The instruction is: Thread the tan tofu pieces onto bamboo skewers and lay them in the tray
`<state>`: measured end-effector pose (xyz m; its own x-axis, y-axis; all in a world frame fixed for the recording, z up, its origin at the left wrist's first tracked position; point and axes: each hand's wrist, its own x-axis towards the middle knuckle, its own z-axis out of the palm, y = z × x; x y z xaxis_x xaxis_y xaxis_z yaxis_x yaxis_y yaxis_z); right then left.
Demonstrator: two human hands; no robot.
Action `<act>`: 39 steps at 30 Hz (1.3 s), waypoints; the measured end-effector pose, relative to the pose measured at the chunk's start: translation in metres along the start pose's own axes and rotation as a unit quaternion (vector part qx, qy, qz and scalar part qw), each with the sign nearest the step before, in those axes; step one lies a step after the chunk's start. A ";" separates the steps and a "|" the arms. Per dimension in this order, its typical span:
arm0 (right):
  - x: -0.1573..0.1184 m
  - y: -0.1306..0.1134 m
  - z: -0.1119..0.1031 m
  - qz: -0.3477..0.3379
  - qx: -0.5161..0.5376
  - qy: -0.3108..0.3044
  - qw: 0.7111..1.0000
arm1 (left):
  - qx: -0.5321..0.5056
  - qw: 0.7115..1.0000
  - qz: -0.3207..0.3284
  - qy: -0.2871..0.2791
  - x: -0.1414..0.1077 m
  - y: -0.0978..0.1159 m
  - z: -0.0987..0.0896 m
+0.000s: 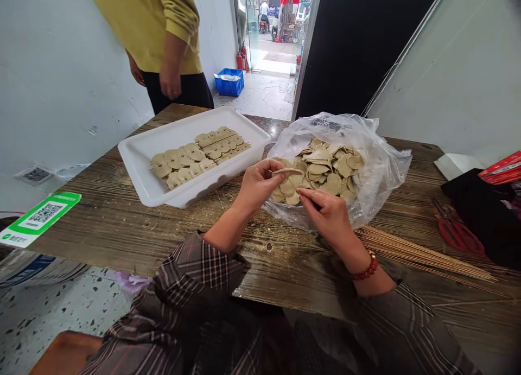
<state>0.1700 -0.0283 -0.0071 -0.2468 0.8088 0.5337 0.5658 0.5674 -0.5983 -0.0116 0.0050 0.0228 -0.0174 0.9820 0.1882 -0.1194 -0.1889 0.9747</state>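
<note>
My left hand pinches a thin, beige, rounded slice by its left side. The fingers of my right hand are closed on a thin bamboo skewer, its tip pointing up toward the slice; whether it has pierced it I cannot tell. Both hands are at the near left edge of a clear plastic bag, over a heap of similar loose slices. To the left stands a white tray with rows of skewered slices lying in it.
Bare bamboo skewers lie in a bundle at the right. Beyond them are red-handled scissors and a black box. A green QR-code card is at the table's left edge. Behind the tray stands a person in a yellow top.
</note>
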 end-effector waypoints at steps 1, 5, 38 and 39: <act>0.000 0.000 0.000 -0.002 -0.003 0.002 1.000 | -0.005 1.000 -0.005 -0.006 0.000 0.000 0.001; 0.000 0.000 0.000 -0.009 -0.006 0.017 1.000 | -0.041 0.999 -0.026 -0.013 0.000 -0.004 0.001; 0.001 -0.008 -0.003 -0.018 0.009 0.033 0.999 | -0.090 0.995 -0.049 -0.001 -0.002 -0.005 0.003; 0.001 -0.008 -0.003 -0.014 0.013 0.034 0.999 | -0.080 0.996 -0.041 -0.002 -0.003 -0.005 0.003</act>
<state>0.1677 -0.0324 0.0002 -0.2085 0.7804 0.5895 0.5386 0.5948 -0.5968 -0.0080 0.0033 0.0183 0.0025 0.9940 0.1092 -0.2776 -0.1042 0.9550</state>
